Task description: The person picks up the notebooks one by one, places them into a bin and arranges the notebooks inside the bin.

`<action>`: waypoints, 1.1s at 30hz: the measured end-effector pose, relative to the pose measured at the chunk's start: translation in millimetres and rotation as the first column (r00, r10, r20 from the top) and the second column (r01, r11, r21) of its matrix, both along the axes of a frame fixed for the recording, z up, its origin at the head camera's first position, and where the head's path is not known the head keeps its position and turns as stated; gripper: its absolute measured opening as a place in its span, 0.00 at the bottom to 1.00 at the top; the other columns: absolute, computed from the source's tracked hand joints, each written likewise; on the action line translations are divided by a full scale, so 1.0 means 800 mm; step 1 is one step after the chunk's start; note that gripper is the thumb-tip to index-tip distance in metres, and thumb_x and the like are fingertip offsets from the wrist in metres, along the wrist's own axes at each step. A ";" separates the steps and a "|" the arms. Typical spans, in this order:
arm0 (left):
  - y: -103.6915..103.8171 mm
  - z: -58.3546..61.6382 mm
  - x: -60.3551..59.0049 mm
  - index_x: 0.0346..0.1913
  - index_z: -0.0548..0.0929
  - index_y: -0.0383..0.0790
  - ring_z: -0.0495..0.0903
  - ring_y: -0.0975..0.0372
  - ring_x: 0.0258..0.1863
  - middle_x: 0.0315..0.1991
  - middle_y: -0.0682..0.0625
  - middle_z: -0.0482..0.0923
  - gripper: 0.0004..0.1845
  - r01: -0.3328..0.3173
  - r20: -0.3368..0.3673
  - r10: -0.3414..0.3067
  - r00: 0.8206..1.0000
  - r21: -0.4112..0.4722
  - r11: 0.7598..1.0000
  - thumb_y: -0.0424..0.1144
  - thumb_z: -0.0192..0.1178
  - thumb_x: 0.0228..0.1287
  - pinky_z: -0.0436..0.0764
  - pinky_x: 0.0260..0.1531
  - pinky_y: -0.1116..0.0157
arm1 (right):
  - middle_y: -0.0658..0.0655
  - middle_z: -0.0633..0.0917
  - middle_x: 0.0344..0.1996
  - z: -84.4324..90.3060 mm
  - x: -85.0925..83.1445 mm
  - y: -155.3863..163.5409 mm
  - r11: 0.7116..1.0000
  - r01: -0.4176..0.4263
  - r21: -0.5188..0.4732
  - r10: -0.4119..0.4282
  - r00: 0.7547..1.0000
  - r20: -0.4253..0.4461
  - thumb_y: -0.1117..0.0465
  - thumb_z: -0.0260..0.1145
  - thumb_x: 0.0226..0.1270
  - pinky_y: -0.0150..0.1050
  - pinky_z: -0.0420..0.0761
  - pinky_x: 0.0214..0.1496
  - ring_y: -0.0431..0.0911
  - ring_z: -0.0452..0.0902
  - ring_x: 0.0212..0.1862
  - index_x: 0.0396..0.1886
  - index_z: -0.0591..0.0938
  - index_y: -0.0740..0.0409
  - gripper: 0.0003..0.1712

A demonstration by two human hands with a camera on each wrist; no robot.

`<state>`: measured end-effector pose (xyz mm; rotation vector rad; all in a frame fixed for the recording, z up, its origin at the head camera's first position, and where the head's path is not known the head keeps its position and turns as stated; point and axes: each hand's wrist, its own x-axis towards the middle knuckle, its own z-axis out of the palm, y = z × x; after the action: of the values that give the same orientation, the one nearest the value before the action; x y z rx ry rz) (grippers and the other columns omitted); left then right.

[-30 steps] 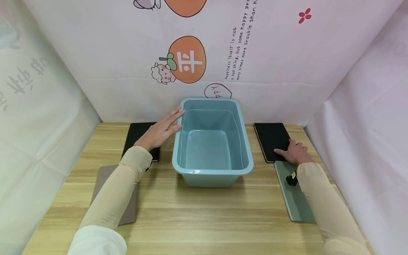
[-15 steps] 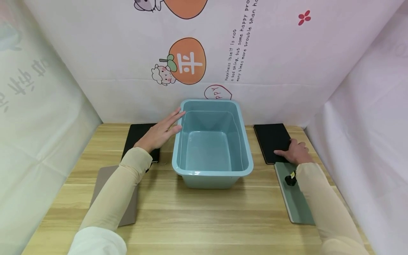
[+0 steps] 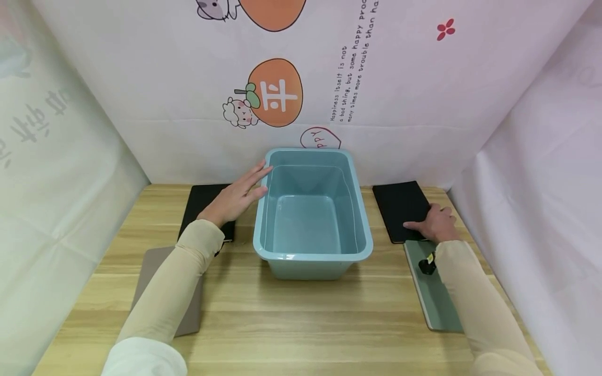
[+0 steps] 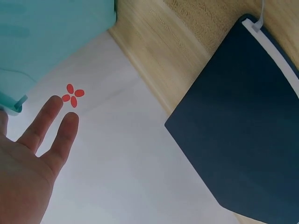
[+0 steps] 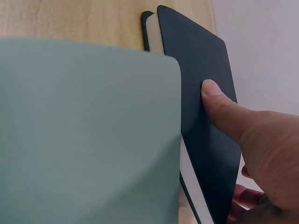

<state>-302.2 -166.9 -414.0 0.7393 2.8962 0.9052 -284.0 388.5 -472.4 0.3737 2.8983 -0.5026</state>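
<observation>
The right hand (image 3: pixel 435 224) is taking hold of the black hardcover notebook (image 3: pixel 401 209) at its near right corner: thumb (image 5: pixel 219 105) pressed flat on the cover, the other fingers apparently curled under the edge, though the wrist view barely shows them. The left hand (image 3: pixel 233 196), fingers straight, rests against the outer wall of the pale blue plastic tub (image 3: pixel 312 255), steadying it. The step in hand looks like the pick-up; next, the grip must tighten, lift the notebook off the wooden bench (image 3: pixel 301 318) and carry it left toward the tub.
</observation>
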 end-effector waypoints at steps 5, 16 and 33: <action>0.001 0.000 0.000 0.78 0.45 0.83 0.45 0.60 0.84 0.81 0.76 0.32 0.31 -0.001 -0.011 0.001 1.000 0.006 1.000 0.71 0.37 0.75 0.56 0.75 0.34 | 0.92 0.59 0.62 0.005 0.000 0.002 0.997 -0.053 0.050 0.055 0.998 -0.026 0.37 0.70 0.63 0.72 0.61 0.68 0.81 0.55 0.64 0.70 0.55 0.87 0.63; 0.001 0.001 0.002 0.79 0.46 0.79 0.45 0.59 0.84 0.82 0.75 0.32 0.31 0.014 -0.006 -0.013 1.000 0.023 1.000 0.63 0.41 0.79 0.57 0.75 0.35 | 0.82 0.82 0.42 0.023 0.003 0.001 0.985 -0.128 0.115 0.146 0.974 -0.171 0.46 0.72 0.64 0.66 0.77 0.51 0.73 0.79 0.46 0.50 0.78 0.82 0.38; 0.002 0.000 0.002 0.78 0.45 0.83 0.64 0.54 0.78 0.82 0.76 0.32 0.30 0.006 0.002 -0.006 1.000 0.023 1.000 0.65 0.39 0.79 0.59 0.74 0.34 | 0.84 0.64 0.68 0.046 0.007 0.009 0.960 -0.187 -0.211 0.158 0.976 -0.148 0.59 0.54 0.80 0.69 0.71 0.64 0.76 0.66 0.65 0.78 0.50 0.78 0.39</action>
<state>-300.6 -165.1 -414.3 0.7469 2.8848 0.9404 -278.1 395.9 -435.3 0.0556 2.9169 -0.8409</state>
